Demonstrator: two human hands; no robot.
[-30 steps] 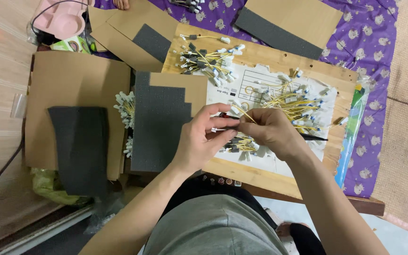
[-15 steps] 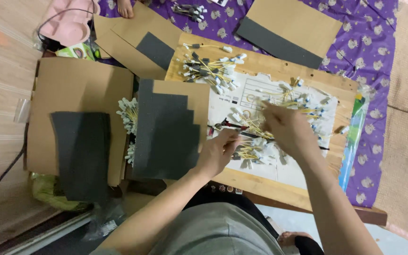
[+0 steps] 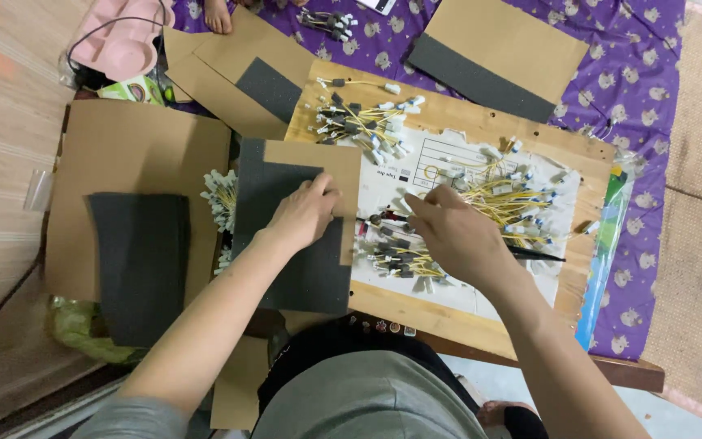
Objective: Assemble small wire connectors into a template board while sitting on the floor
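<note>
Our left hand (image 3: 306,213) flat on dark foam sheet (image 3: 298,244), fingers spread, gripping nothing. Our right hand (image 3: 457,236) over paper sheet (image 3: 440,154) on wooden desk (image 3: 416,305); its grip together at small wire bundle (image 3: 396,264), closure itself hidden. Bundle lies just left-below right fingertips, wires running left-right; right hand nearer. Larger yellow wire pile (image 3: 513,199) behind.
</note>
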